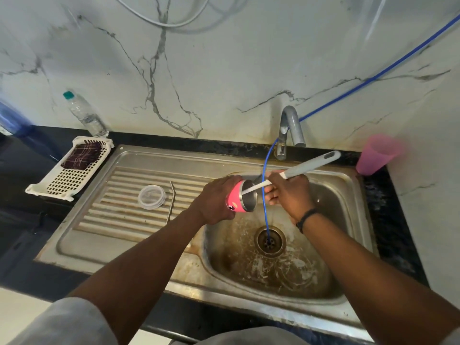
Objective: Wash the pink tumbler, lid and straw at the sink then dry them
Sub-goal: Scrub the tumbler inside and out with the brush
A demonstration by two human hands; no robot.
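Left hand (219, 200) fingers wrap the pink tumbler (240, 197), right hand (288, 192) fingers grip the bottle brush (293, 170) — best twist it deep, mouth tilted toward the sink (348, 185) basin

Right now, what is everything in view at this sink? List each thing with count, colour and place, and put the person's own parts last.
tumbler: 1, pink with steel inside, on its side over the basin
brush: 1, white-grey handle, its end inside the tumbler
lid: 1, clear, on the drainboard
straw: 1, metal, on the drainboard beside the lid
sink: 1, stained steel
tap: 1, grey, behind the basin
tube: 1, blue, from the wall into the drain
cup: 1, pink, right counter
bottle: 1, clear, green cap, left counter
tray: 1, white, holding a dark checked cloth
left hand: grips the tumbler
right hand: grips the brush
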